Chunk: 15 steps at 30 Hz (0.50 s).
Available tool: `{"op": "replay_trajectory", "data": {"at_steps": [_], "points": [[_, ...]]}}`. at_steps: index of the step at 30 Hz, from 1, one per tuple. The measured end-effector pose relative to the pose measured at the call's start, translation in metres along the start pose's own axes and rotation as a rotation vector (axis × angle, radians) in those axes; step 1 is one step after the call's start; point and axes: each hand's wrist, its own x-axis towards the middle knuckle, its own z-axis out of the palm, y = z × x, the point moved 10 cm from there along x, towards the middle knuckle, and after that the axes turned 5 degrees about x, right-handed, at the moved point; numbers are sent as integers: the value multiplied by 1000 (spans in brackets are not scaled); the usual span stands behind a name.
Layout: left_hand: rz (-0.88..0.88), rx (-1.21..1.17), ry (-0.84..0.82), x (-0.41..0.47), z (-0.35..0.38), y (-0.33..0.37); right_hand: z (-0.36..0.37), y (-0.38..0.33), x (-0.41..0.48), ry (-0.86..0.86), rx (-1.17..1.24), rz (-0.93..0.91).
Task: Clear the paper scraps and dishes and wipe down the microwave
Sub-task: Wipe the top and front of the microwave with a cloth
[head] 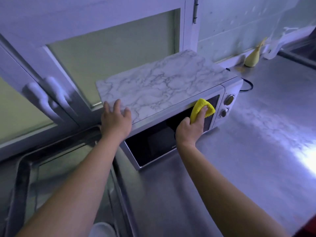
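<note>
A white microwave (229, 89) with a dark glass door stands on the steel counter. A marble-patterned board (159, 86) lies on its top. My left hand (116, 119) rests flat on the board's near left corner, fingers spread. My right hand (191, 128) presses a folded yellow cloth (199, 106) against the upper right part of the door glass, fingers over the cloth. Two round knobs (229, 99) sit on the panel just right of the cloth.
A steel sink (24, 170) lies to the left, with a white dish (102, 230) at the bottom edge. A window with white handles (51, 93) is behind. A pale yellow object (253, 57) stands by the back wall. A black cord (248, 86) trails behind the microwave.
</note>
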Motion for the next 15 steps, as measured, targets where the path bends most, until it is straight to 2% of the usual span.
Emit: {"op": "replay_trajectory", "data": {"at_steps": [4,11,15], "points": [[-1,-22,0,0,0,1,11,4,-45,-44,8,35],[-15,-60,-14,-2,-1,0,47,15,-163,-253,13,-28],[-4,-79,-24,-2,-1,0,60,22,-201,-342,34,-30]]}}
